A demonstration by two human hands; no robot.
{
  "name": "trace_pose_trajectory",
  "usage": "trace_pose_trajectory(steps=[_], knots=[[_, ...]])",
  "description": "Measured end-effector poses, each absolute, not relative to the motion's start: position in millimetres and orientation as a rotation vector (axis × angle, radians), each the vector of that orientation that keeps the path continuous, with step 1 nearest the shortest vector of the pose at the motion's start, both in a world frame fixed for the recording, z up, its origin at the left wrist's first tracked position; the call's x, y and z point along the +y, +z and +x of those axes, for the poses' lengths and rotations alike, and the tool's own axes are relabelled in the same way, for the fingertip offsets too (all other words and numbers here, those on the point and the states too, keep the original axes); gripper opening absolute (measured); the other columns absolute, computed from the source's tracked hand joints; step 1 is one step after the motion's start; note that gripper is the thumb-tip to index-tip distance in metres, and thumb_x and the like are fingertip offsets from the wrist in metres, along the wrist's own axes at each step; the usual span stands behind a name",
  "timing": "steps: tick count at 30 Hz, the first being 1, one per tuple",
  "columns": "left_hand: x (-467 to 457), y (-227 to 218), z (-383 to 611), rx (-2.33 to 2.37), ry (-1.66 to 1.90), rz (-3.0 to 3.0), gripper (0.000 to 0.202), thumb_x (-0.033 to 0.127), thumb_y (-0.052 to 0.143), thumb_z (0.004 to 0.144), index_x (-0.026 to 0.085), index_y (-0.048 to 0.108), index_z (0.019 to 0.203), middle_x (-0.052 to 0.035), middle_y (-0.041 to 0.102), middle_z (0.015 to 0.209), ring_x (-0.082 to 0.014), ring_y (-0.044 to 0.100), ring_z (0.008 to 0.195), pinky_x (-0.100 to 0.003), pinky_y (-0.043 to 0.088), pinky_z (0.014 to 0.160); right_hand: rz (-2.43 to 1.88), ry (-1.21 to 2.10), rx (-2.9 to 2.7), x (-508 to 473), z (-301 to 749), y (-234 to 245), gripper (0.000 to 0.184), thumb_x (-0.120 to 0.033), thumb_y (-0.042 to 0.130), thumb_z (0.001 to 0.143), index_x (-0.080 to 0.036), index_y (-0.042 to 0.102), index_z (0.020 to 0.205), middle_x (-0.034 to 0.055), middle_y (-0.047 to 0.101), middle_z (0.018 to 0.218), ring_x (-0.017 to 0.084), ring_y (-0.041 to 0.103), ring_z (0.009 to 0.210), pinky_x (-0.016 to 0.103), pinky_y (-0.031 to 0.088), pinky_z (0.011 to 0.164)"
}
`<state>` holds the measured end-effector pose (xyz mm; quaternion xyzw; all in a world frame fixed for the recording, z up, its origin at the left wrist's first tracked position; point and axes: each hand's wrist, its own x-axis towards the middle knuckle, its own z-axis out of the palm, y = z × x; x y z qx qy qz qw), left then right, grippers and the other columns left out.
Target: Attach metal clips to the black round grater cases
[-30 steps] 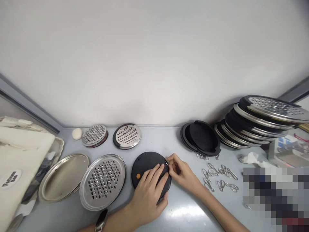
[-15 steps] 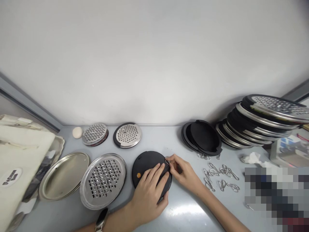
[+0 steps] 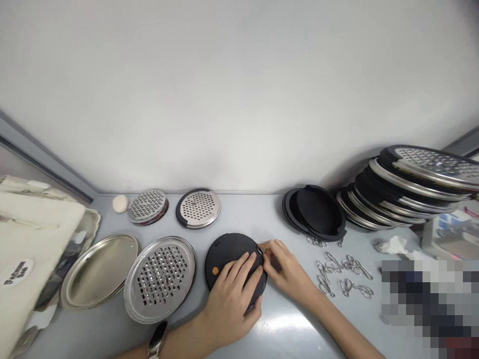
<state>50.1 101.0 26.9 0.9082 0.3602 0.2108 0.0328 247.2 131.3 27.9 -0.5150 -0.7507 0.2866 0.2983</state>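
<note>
A round black grater lid (image 3: 224,249) with an orange dot lies face up on the table in front of me. My left hand (image 3: 234,299) rests over it, fingers stretched out flat on its top and the thumb by its lower right edge. At the upper right rim, my right hand (image 3: 282,264) pinches a small metal wire clip (image 3: 261,251) against the lid. The fingertips partly hide the clip. Several similar wire clips (image 3: 346,271) lie loose to the right. On the left, beside the lid, is a round metal grater plate (image 3: 162,279).
Black round covers (image 3: 320,212) sit behind my right hand. A tall leaning stack of graters (image 3: 411,187) stands at the right. Farther left are a plain metal disc (image 3: 99,271), smaller grater plates (image 3: 147,205), a black-rimmed grater (image 3: 198,208), a pale round object (image 3: 120,204) and cream bags (image 3: 37,234).
My right fingers have shifted slightly at the lid's rim, and the wire clip there sits at a slightly different angle. The left hand stays in place on the lid.
</note>
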Motion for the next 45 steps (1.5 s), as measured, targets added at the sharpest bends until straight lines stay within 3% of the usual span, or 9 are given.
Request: trace_pose_trajectory(steps=[45], knots=[[100.7,27.9,48.8,1.112,0.633,2.814,0.050,0.028,0.049,0.089,0.014,0.048,0.137,-0.0101,0.041,0.148,-0.0269,0.036,0.136,-0.041,0.036,0.106,-1.392,0.770,-2.034,129.3,248.3,23.7,0.021,-0.009,0.041,0.091,-0.022,0.049,0.105,0.0022,0.050,0.086,0.016,0.055,0.075,0.030,0.048,0.069]])
